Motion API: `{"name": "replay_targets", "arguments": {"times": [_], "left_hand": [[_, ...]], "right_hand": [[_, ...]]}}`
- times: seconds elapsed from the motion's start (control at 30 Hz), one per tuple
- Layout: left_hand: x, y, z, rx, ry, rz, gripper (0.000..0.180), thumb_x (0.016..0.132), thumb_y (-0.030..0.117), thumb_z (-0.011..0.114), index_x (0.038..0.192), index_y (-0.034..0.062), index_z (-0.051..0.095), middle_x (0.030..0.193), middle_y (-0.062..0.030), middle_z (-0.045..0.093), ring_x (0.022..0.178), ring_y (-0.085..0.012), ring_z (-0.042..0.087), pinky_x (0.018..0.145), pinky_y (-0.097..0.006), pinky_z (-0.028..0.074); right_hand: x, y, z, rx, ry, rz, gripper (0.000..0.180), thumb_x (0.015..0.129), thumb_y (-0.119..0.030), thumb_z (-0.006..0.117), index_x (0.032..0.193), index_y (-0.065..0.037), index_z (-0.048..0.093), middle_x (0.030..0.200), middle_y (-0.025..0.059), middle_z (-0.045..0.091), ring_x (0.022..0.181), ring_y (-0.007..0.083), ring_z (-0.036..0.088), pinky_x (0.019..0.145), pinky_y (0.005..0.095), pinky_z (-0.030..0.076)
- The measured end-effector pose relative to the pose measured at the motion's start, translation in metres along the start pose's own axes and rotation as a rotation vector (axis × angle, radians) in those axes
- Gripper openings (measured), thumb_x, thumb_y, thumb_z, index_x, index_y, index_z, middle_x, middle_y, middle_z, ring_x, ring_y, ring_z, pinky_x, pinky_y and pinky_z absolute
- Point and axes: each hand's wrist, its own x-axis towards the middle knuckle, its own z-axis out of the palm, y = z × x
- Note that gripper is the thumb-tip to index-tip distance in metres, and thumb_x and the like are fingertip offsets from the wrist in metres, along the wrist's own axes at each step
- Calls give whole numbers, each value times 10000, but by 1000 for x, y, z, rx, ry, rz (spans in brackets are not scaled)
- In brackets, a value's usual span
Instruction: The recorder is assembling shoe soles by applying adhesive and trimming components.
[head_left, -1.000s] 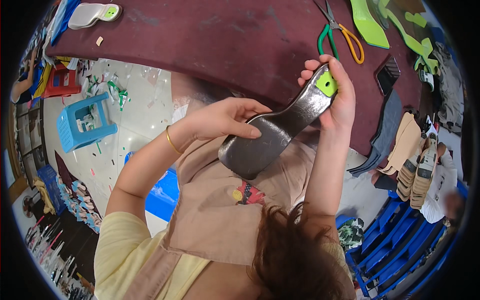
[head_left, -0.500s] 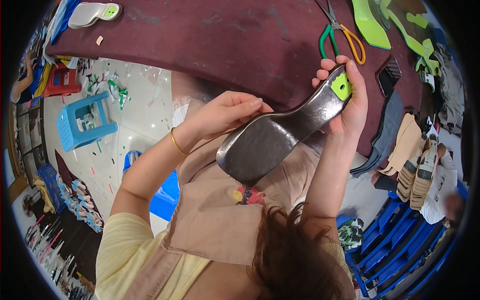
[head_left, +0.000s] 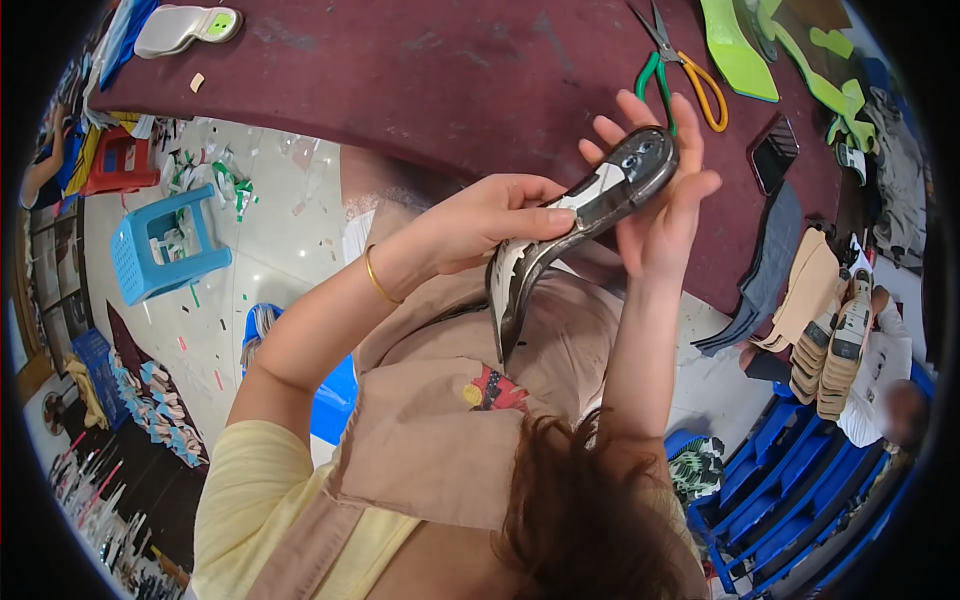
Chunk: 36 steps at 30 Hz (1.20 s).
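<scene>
A dark, glossy, curved shoe insole is held on edge above my lap, its underside with white patches partly turned up. My left hand grips it at the waist, thumb on the underside and fingers beneath. The heel end lies against the palm of my right hand, whose fingers are spread and stretched out. Just beyond the right fingertips, scissors with one green and one orange handle lie on the dark red table.
A phone and bright green insole pieces lie at the table's right, with grey and tan pieces below. A pale insole is at far left. A blue stool and red stool stand on the littered floor.
The insole has been turned from its smooth dark face to show its underside. My left hand has shifted right to grip its middle, and my right fingers have opened from the heel end.
</scene>
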Motion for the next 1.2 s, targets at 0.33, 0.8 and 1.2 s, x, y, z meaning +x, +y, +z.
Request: {"name": "replay_targets", "arguments": {"times": [0.33,0.8,1.2], "left_hand": [[-4,-7,-4,-431,-258,-169,663,971,515,294,1262,-60,448,1128,-180,593,994,-240,611,854,-318,500],[-45,114,-88,1967,1101,168,497,943,430,458,1388,217,391,1028,-217,588,947,-402,582,803,-459,462],[49,79,-45,1921,719,936,399,822,218,661,1177,70,553,1159,-162,562,1090,-338,525,903,-409,441]], "right_hand": [[-8,10,13,149,-38,98,679,843,-125,608,1411,-33,249,1392,257,325,1283,372,389,1020,474,421],[-27,-53,-137,-858,558,-155,187,882,-114,629,1028,3,635,1039,108,646,877,187,633,799,304,511],[-20,-132,-280,-1525,547,216,350,713,-348,764,817,-26,673,847,110,614,773,229,602,725,327,470]]}}
